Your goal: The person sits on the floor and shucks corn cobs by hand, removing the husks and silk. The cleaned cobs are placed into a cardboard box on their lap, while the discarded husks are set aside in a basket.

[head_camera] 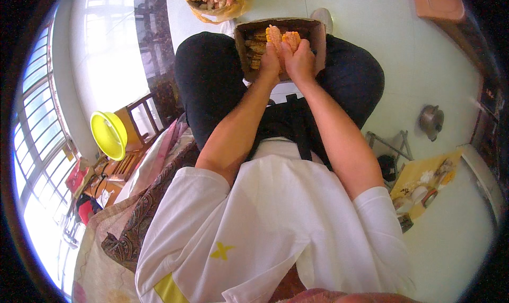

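Observation:
Over an open cardboard box (pixel 280 23) between my knees, each of my hands grips a corn cob. My left hand (pixel 270 62) is closed round a mostly bare, pinkish cob (pixel 273 34), with yellow kernels along its left edge. Beside it, my right hand (pixel 300 62) holds a second cob (pixel 292 39), which also shows some yellow kernels. The two cobs stand side by side, tips pointing away from me, and whether they touch low down is hidden by my fingers. Inside the box lie several yellow corn cobs (pixel 254 48), partly covered by my hands.
Past the box stands a yellow bag-lined container (pixel 222 12) of stripped cobs. A metal kettle (pixel 432 122) and a low wooden table (pixel 417 183) with small items are at right. A yellow-green basin (pixel 108 136) leans at left, near a cloth-covered seat (pixel 115 227).

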A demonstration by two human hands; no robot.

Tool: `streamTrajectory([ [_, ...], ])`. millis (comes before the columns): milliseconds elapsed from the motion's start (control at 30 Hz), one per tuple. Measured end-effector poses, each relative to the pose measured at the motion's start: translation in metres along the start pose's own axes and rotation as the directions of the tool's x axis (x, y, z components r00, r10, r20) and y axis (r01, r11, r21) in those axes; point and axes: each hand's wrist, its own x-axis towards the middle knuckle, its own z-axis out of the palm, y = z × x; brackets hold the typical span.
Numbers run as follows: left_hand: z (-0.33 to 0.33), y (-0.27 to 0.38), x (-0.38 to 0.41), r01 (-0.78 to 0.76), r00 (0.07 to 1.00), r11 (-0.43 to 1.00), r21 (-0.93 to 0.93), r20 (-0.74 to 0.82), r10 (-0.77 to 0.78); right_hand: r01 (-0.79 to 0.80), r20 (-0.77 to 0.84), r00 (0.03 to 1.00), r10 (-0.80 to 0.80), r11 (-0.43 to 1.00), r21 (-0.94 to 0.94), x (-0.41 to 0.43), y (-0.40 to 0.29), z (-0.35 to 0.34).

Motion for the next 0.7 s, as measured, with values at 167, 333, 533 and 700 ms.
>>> streamTrajectory([
  [167,-0.003,0.005,-0.003,0.011,1.000,1.000,-0.024,0.017,-0.011,0.116,0.067,0.991,-0.116,0.993,0.013,0.003,-0.008,-0.007],
  [333,-0.013,-0.017,0.024,-0.012,0.984,0.978,-0.210,0.170,0.049,0.188,0.061,0.981,-0.186,0.982,-0.029,0.007,-0.005,-0.009],
  [533,-0.013,-0.016,0.022,0.025,0.989,0.963,-0.268,0.148,0.015,0.035,-0.056,0.998,-0.033,0.999,0.035,0.007,-0.010,-0.023],
  [700,-0.021,-0.018,0.029,-0.097,0.995,0.993,0.074,0.015,0.097,-0.013,-0.112,0.992,0.062,0.917,0.398,0.018,0.008,-0.013],
])
